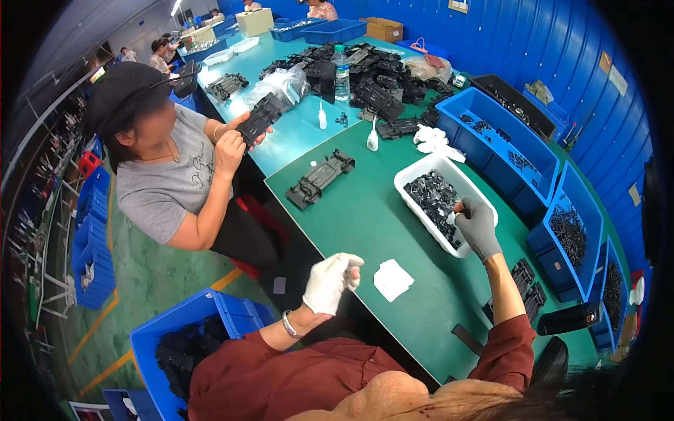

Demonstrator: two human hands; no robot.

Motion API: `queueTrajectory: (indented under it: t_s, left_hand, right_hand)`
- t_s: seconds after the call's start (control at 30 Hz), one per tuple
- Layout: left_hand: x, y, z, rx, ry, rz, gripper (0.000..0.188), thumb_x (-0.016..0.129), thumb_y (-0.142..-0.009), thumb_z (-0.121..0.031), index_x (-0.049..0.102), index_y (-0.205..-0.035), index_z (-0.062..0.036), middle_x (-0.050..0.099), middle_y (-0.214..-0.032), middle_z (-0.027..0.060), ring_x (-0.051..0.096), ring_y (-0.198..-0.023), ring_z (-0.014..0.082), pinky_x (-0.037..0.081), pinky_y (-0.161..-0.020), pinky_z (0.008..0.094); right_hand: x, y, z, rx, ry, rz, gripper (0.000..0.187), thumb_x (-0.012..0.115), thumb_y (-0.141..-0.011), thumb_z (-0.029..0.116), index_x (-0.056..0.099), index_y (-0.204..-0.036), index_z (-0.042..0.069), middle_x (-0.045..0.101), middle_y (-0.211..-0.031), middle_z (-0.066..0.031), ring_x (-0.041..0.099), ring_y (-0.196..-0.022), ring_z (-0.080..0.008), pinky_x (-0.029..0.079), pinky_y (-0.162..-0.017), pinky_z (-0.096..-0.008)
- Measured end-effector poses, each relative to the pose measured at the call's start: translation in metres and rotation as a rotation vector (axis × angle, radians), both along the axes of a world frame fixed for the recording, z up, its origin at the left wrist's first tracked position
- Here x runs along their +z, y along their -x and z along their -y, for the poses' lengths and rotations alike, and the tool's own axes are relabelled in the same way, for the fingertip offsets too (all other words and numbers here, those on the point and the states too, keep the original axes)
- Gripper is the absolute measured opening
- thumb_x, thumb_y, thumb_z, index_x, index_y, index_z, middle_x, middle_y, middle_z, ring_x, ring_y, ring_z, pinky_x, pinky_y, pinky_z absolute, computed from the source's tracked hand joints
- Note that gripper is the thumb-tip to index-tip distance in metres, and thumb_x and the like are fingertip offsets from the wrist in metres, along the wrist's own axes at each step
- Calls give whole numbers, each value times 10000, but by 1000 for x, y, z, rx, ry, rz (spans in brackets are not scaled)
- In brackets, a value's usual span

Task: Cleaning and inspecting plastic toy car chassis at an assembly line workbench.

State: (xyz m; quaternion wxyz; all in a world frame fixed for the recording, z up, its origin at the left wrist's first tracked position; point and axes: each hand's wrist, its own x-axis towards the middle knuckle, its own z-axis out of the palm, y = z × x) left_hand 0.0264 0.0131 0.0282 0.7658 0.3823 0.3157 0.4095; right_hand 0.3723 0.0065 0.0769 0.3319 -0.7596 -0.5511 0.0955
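Observation:
My right hand [479, 228], in a grey glove with bare fingertips, reaches over the near side of a white plastic bin [484, 193]. Its fingers are closed in a pinch, and a tiny pale spot shows at the tips, too small to name. Many small black plastic parts [430, 196] fill the bin, with a few white bits among them. My left hand [332, 284], gloved in white, hovers by the table's near edge with fingers curled together; whatever they may hold is hidden. Beside it a white paper sheet [393, 281] lies on the green table [365, 224].
Across the corner a co-worker [168, 168] holds a black plastic chassis [261, 121]. Another chassis [319, 179] lies on the table. Blue bins [569, 231] line the right side. Beyond are a chassis pile [379, 91], a water bottle [341, 74] and a glue bottle [373, 137].

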Motion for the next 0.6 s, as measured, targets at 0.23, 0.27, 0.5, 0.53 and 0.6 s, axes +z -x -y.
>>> queueTrajectory:
  t_s: [0.23,0.27,0.5,0.53,0.6]
  left_hand:
    - [-4,15,-17,101,-45,11,321,478,-1053,-208,666,-1026,51,639,-805,69,609,-683,136,479,-622,247]
    - [-4,16,-17,101,-47,7,321,478,-1053,-208,666,-1026,51,639,-805,69,609,-683,136,479,-622,247]
    - [-9,13,-10,98,-13,-9,317,479,-1049,-211,656,-1020,51,623,-795,73,592,-672,148,467,-613,260]
    - [-9,12,-9,99,-2,-16,319,471,-1052,-213,647,-1017,50,609,-783,78,582,-664,158,463,-603,270]
    - [-8,10,-8,95,-14,-26,320,469,-1053,-214,647,-1020,50,610,-783,77,583,-665,157,463,-604,270]
  right_hand:
    - [-5,-3,1,51,-76,85,149,591,-739,30,678,-859,15,649,-747,-178,645,-675,-302,479,-639,-391]
    - [-6,-3,2,50,-77,81,149,591,-739,30,678,-859,15,649,-747,-178,645,-675,-302,479,-639,-391]
    - [-11,0,2,32,-43,81,177,543,-779,-13,680,-890,5,670,-789,-214,665,-720,-330,494,-673,-409]
    - [-8,2,3,40,-21,51,173,538,-781,-11,674,-885,12,654,-804,-250,659,-743,-385,491,-694,-451]
    - [-4,6,3,42,-14,71,172,542,-779,-7,677,-882,20,659,-814,-240,656,-755,-393,493,-704,-459]
